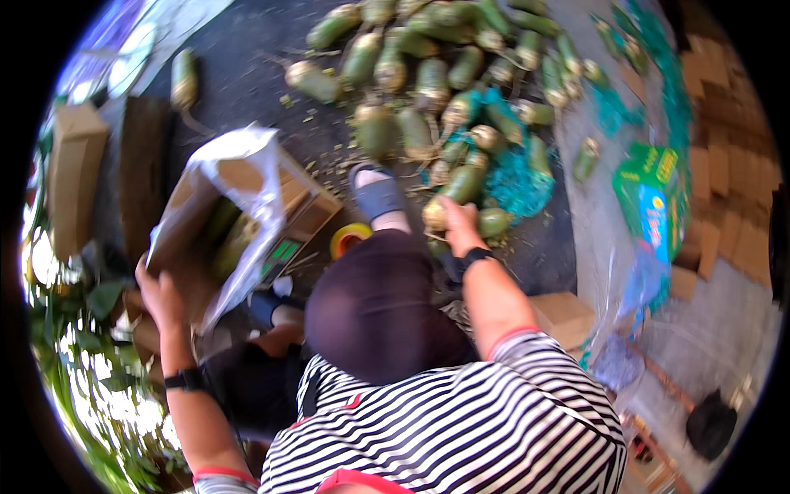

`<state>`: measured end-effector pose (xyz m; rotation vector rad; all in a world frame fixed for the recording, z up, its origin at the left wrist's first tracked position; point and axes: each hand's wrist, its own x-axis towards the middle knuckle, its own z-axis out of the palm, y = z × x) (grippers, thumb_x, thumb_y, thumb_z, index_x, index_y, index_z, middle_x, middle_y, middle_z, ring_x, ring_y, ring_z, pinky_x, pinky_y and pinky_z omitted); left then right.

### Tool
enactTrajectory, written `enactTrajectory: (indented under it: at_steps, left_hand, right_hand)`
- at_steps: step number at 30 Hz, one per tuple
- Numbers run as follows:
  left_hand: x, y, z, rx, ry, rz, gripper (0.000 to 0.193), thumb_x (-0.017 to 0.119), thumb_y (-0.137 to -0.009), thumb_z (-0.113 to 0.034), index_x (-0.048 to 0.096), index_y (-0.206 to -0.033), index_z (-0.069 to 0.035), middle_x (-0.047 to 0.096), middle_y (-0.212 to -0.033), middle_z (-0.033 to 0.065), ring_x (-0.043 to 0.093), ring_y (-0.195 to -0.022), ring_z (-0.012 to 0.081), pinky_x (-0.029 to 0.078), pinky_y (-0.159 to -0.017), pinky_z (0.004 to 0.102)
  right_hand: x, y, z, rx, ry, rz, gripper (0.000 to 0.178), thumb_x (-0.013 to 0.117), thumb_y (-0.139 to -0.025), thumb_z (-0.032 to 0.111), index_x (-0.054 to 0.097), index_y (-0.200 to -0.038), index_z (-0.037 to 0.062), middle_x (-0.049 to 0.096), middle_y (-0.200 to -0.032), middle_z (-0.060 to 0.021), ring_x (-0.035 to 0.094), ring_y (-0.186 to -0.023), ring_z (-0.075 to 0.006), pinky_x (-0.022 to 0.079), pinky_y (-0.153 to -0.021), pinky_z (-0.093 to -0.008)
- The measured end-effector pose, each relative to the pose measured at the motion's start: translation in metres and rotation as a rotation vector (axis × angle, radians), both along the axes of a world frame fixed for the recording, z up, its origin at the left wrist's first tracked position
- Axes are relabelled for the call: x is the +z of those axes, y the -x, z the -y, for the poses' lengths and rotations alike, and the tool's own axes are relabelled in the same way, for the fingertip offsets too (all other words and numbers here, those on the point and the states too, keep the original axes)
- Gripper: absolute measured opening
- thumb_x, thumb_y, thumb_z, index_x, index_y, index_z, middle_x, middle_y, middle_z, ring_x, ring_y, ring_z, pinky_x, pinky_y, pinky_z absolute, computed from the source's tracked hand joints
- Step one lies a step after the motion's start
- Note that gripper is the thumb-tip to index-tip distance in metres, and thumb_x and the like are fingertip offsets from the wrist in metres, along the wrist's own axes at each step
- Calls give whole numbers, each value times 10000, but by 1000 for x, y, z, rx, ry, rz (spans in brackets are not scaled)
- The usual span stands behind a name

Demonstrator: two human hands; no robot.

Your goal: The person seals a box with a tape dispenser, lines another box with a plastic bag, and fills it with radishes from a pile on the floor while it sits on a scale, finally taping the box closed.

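Right hand (457, 221) is down in the heap of green radishes (428, 82) on the dark ground, fingers wrapped around the pale end of one green radish (457, 191) beside the teal net bags (518, 185). Left hand (158, 295) pinches the edge of the plastic-lined cardboard box (239, 206), holding its mouth wide; a few radishes already lie inside. This looks like the picking stage of packing. Next move likely calls for lifting the radish clear across the knee and the yellow tape roll (349, 239) into the liner
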<state>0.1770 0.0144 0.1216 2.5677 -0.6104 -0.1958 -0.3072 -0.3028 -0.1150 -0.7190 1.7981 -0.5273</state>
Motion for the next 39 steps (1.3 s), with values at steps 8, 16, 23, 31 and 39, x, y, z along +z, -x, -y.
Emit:
enactTrajectory:
  at_steps: [8, 16, 23, 31, 39]
  left_hand:
    - [24, 13, 10, 4, -49, -59, 476, 475, -821, -28, 445, -1296, -21, 573, -1164, 301, 554, -1125, 451, 434, -974, 455]
    - [36, 0, 1, -19, 130, -458, 384, 503, -944, -209, 478, -1250, 20, 546, -1218, 295, 514, -1191, 387, 395, -1026, 397]
    - [56, -9, -3, -100, 273, -566, 720, 283, -1010, -571, 511, -1281, 56, 529, -1342, 221, 457, -1297, 321, 316, -1095, 364]
    - [35, -21, -3, -116, 64, -555, 647, 382, -1004, -529, 511, -1212, 69, 539, -1263, 302, 516, -1207, 389, 392, -1015, 424]
    - [29, -16, -4, -102, 62, -460, 614, 482, -974, -478, 505, -1241, 75, 558, -1239, 331, 528, -1208, 425, 408, -1023, 432]
  right_hand:
    - [182, -31, 80, 288, 184, 835, 696, 718, -777, 200, 412, -1376, 25, 536, -1320, -134, 538, -1211, -309, 409, -1074, -470]
    - [400, -293, -8, 1711, 607, 782, 766, 805, -662, 286, 500, -1312, 17, 583, -1251, -152, 558, -1187, -279, 436, -1029, -396]
    - [311, -417, -102, 2557, 374, 40, 656, 732, -629, 190, 537, -1225, -5, 606, -1195, -213, 573, -1119, -384, 465, -970, -422]
    - [235, -418, -154, 2417, 1062, -557, 659, 761, -705, 172, 483, -1285, 30, 552, -1257, -189, 501, -1196, -363, 391, -1025, -446]
    - [266, -397, -147, 2470, 1539, -154, 317, 683, -809, 227, 656, -1093, 91, 603, -1166, -118, 550, -1126, -327, 435, -983, -427]
